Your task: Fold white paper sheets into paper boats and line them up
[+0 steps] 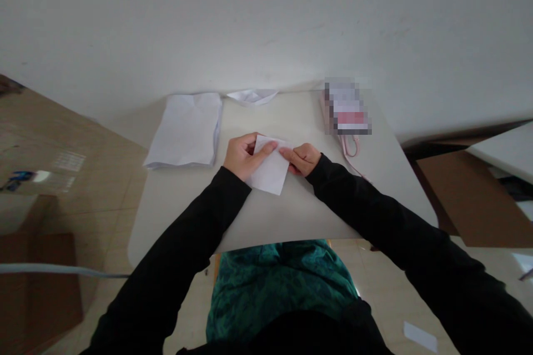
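A white sheet of paper, partly folded, lies on the small white table in front of me. My left hand grips its left side, fingers curled over the top fold. My right hand pinches the paper's right edge, its fingers pressed together on the fold. Both arms are in black sleeves.
A stack of white sheets lies at the table's back left. A folded white paper piece rests by the wall. A pink object with a cord sits at the back right. Brown cardboard stands to the right, tiled floor to the left.
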Motion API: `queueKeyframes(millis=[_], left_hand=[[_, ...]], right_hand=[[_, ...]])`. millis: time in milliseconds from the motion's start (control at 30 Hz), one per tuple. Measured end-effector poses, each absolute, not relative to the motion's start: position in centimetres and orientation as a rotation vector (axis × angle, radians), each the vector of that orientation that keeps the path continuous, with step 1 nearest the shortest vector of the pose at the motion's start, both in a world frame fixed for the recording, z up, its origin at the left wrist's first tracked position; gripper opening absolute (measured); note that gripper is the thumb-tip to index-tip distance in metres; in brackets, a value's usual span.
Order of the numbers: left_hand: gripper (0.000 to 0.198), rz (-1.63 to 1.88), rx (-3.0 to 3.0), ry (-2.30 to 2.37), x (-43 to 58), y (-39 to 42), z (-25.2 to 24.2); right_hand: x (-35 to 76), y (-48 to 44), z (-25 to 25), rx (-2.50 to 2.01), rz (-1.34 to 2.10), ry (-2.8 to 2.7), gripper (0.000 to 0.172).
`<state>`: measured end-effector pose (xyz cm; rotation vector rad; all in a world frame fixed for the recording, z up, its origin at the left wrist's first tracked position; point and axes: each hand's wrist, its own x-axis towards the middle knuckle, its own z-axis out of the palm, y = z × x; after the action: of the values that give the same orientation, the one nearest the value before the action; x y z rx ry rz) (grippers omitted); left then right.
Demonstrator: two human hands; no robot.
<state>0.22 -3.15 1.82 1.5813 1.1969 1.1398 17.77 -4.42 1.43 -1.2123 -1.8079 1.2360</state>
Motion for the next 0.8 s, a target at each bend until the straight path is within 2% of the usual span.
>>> queueKeyframes(millis=[267,500,667,800], left_hand=[[0.028,1.188,1.677,1.204,0.35,-3.60,2.23],[0.046,1.108,1.857,1.239,0.05,-3.77,2.52],[0.031,1.144,1.636,1.178,0.30,-3.47,2.05],[0.031,1.082,1.543,1.231,0.80,-4.02,2.04]], right_hand=[[17.57,-4.03,0.82,-1.060,1.268,-1.644,0.052],[17.92,-4.59,1.12,-1.027,1.408,-1.629,0.050],[17.52,-4.59,1.56,-1.104,1.198,-1.472,0.052],[17.25,-4.39,1.54,-1.125,1.127,-1.330,0.047]])
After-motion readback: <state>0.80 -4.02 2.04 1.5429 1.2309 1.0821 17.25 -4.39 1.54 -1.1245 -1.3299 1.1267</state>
